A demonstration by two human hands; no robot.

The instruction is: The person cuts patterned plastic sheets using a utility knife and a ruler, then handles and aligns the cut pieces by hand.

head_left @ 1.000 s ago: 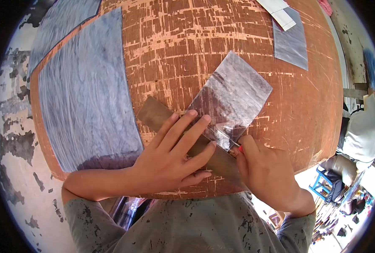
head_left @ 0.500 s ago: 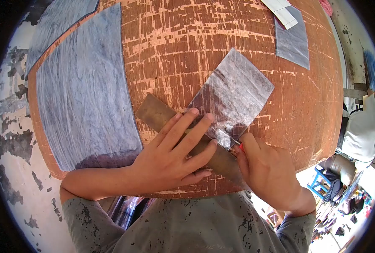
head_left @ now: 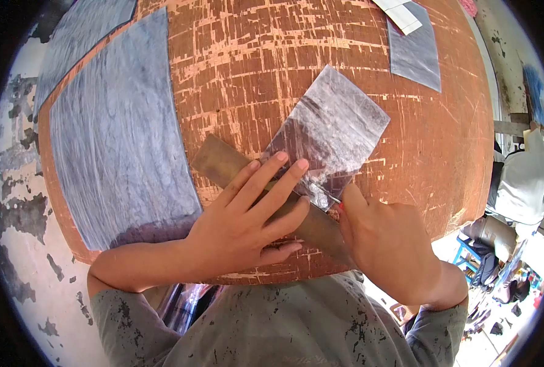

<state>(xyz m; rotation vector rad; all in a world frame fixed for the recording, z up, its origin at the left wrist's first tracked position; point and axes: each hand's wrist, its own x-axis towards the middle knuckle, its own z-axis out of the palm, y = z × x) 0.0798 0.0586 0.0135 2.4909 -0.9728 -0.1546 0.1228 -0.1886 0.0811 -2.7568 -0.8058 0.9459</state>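
My left hand (head_left: 250, 211) lies palm down with its fingers spread, pressing on a flat brownish metal straightedge (head_left: 217, 162). Its longer fingertips reach past the bar onto a shiny, grey-streaked sheet (head_left: 345, 122), which sits at an angle on the board. My right hand (head_left: 388, 244) is wrapped round a small knife with a thin blade (head_left: 325, 192) and a bit of red at its handle; the rest of the handle is hidden in the fist. The blade lies at the sheet's near corner, beside the straightedge, whose lower end passes close to my right hand.
A large grey-streaked sheet (head_left: 125, 140) covers the left of the scratched brown board (head_left: 235, 73), with another sheet (head_left: 85, 43) beyond it. At the far right lie a smaller grey piece (head_left: 415, 55) and white strips (head_left: 400, 15). A blue stool (head_left: 464, 254) stands off the board.
The whole view has shifted slightly, moving the board's contents up and left. More of the knife blade shows beyond my right fingers. My left ring finger is more bent.
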